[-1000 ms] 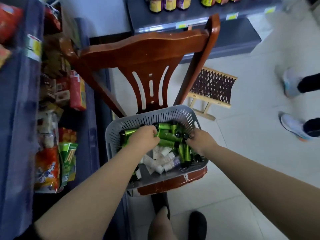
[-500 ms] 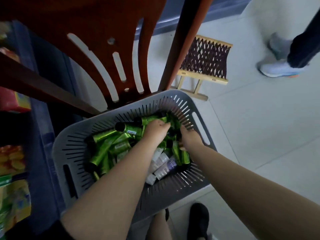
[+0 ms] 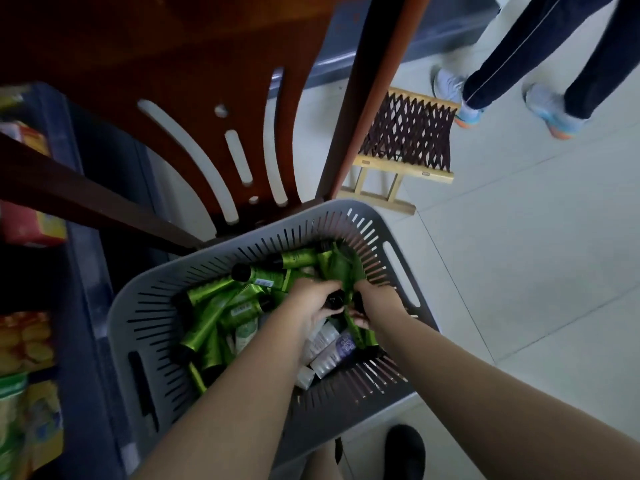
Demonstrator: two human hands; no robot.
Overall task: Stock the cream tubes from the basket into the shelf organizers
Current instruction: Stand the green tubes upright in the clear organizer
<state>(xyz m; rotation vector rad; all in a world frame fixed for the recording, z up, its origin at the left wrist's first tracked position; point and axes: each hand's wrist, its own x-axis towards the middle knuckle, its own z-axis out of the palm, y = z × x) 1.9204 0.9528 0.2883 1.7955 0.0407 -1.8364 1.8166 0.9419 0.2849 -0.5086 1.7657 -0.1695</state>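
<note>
Inside basket (image 3: 145,317), both hands (image 3: 311,299) seemingly grip green tubes (image 3: 341,268).

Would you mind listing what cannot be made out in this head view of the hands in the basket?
- How many green tubes each hand grips: left hand and right hand cover them.
- Print on the white tubes: too small, partly under the forearms.
- Basket near rim: hidden by the arms.
- Shelf organizers: not in view.
- Passer-by's shoes: blurred.

hands (image 3: 313,301) seemingly gathered more tubes (image 3: 341,268)
</note>
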